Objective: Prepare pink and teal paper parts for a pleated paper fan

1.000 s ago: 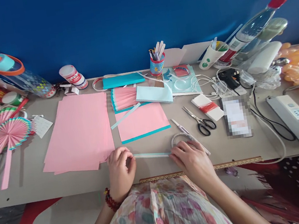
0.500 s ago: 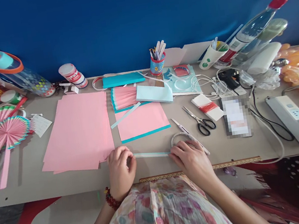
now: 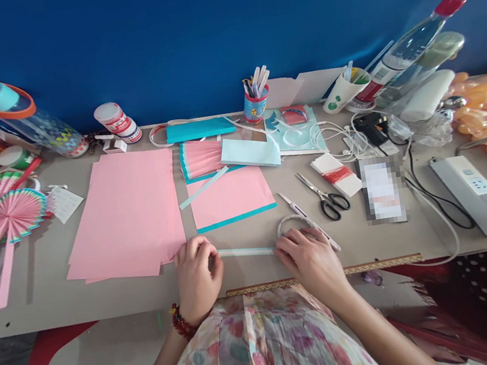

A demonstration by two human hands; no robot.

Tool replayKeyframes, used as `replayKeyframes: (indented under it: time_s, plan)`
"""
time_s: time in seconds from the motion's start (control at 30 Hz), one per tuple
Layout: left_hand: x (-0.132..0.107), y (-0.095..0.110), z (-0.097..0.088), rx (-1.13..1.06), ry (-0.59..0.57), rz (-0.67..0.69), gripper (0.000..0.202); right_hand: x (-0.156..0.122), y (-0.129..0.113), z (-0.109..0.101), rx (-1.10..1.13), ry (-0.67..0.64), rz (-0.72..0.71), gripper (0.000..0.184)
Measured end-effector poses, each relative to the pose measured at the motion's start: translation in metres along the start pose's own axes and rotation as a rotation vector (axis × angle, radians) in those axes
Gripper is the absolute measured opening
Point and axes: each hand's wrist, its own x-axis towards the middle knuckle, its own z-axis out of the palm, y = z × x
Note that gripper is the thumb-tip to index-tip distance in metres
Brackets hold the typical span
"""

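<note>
A narrow pale-blue and white paper strip (image 3: 248, 251) lies stretched across the table between my hands. My left hand (image 3: 198, 270) is closed at the strip's left end, its fingertips curled down and the thumb bent in. At the other end, my right hand (image 3: 310, 256) has its fingers bent together over the strip. A clear roll of tape (image 3: 292, 221) stands partly behind the right fingers. Just beyond the right hand lies a craft knife (image 3: 294, 206), its handle partly covered. Farther off rests a pink sheet with teal edges (image 3: 234, 199), another pale-blue strip (image 3: 203, 188) across its corner.
Pink paper (image 3: 124, 217) is stacked left of centre. Black-handled scissors (image 3: 326, 196) and a card wound with red thread (image 3: 337, 175) lie to the right. Folded paper fans (image 3: 8, 215) sit far left. Bottles, cups and a pen holder (image 3: 256, 107) line the blue wall.
The view has shifted very slightly. Both hands stay at the ends of the strip, with almost no movement.
</note>
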Motion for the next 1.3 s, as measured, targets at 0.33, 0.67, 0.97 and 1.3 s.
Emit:
replayKeyframes:
  time_s: [0.33, 0.67, 0.97, 1.3]
  plan:
    - [0.000, 0.000, 0.000, -0.001, 0.007, 0.008, 0.010, 0.001, 0.001, -0.001, -0.012, 0.027, -0.029, 0.020]
    - [0.000, -0.003, 0.000, -0.007, 0.026, -0.002, 0.012, 0.006, 0.000, -0.005, -0.085, -0.023, -0.027, 0.014]
    - [-0.010, -0.010, -0.001, -0.088, 0.074, 0.040, 0.022, 0.007, -0.001, -0.006, -0.106, -0.033, -0.029, 0.013]
    - [-0.021, -0.029, -0.012, 0.091, -0.105, 0.372, 0.039, 0.006, -0.001, -0.005, -0.109, -0.045, -0.009, 0.016]
